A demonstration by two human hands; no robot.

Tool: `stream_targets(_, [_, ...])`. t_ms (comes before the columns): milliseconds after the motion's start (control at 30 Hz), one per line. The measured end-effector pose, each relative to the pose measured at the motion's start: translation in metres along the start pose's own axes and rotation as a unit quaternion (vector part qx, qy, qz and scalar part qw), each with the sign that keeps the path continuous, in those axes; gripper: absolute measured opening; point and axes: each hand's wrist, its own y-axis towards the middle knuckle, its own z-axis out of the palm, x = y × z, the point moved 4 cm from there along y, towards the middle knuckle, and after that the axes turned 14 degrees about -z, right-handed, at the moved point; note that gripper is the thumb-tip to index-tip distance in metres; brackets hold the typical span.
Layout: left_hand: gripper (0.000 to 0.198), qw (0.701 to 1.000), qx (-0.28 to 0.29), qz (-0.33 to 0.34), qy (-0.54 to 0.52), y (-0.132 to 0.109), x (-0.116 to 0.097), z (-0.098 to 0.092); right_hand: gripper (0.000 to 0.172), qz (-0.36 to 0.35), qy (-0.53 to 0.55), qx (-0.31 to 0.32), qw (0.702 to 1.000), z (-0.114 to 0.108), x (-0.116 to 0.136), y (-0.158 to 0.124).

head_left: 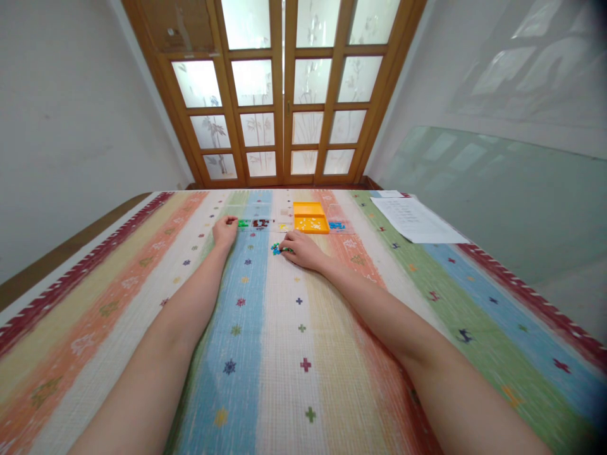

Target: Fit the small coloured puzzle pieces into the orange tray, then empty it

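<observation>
1. Head camera, one view: looks from above the near part of the cloth-covered desk (279, 354).
2. Direction: forward and down, facing the glazed wooden doors (287, 120).
3. Range: forearms (398, 335) nearest, cut by the lower edge; left hand (225, 232) and right hand (301, 249) farther off, near mid-frame; doors beyond.

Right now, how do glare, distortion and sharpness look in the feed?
Head view: the doors splay wider toward the top, their panes near white; head view: pale light patches on the right wall; head view: the small pieces by the right hand are hard to tell apart, and print on the paper is unreadable.
</observation>
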Motion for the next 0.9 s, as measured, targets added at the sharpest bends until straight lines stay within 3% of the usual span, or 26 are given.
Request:
stream_targets(233, [0.029, 1.000, -0.015, 0.012, 0.016, -0.001, 0.000, 0.001, 0.024, -0.009, -0.012, -0.022, 1.000, 0.004, -0.002, -0.001])
stream_targets(433, [0.029, 1.000, -0.002, 0.002, 0.016, -0.007, -0.006, -0.002, 0.026, -0.012, -0.043, 0.018, 0.999, 0.004, 0.006, 0.002])
stream_targets(900, [0.028, 1.000, 0.001, -0.005, 0.024, -0.009, -0.007, -0.003, 0.025, 0.001, -0.036, 0.012, 0.999, 0.000, 0.005, 0.000])
